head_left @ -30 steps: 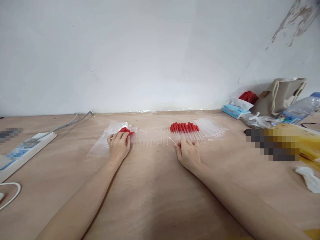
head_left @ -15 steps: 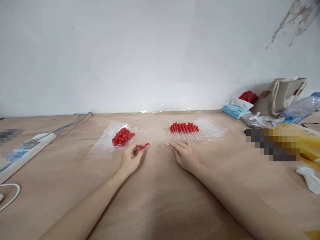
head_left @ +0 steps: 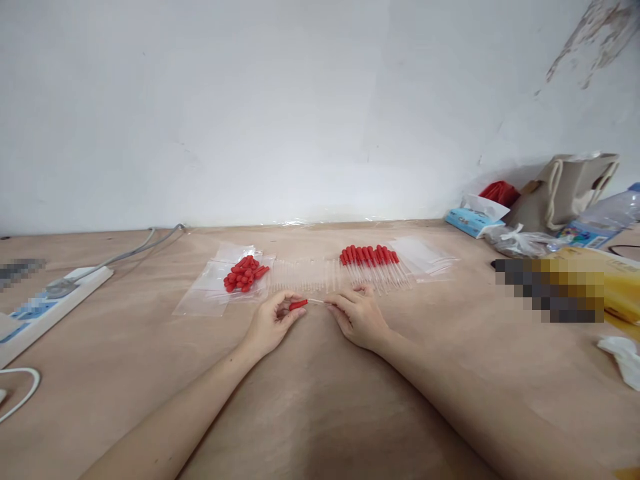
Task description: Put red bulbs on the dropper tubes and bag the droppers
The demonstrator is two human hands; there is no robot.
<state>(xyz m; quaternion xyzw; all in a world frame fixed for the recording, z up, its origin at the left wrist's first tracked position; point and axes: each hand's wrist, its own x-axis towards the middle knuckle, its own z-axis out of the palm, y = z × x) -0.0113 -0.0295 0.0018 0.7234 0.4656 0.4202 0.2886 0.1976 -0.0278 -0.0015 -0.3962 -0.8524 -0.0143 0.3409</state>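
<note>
My left hand (head_left: 274,322) pinches a red rubber dropper bulb (head_left: 299,305), its open end turned right. My right hand (head_left: 361,318) is closed on a thin clear dropper tube (head_left: 316,301), whose end meets or nearly meets the bulb's mouth. Behind the hands lies a row of clear tubes (head_left: 303,275). Left of that row, a pile of red bulbs (head_left: 245,273) rests on clear plastic bags (head_left: 205,293). To the right, several droppers with red bulbs fitted (head_left: 370,257) lie side by side.
More clear bags (head_left: 425,257) lie right of the droppers. A power strip (head_left: 55,310) with a grey cable is at the left. A tissue pack (head_left: 473,221), a cloth bag (head_left: 537,193), a plastic bottle (head_left: 605,217) and a yellow package (head_left: 620,283) stand or lie at the right.
My right hand has drawn a tube toward me, away from the row. My left hand has moved slightly nearer with the bulb, and bulb and tube are now in line end to end.
</note>
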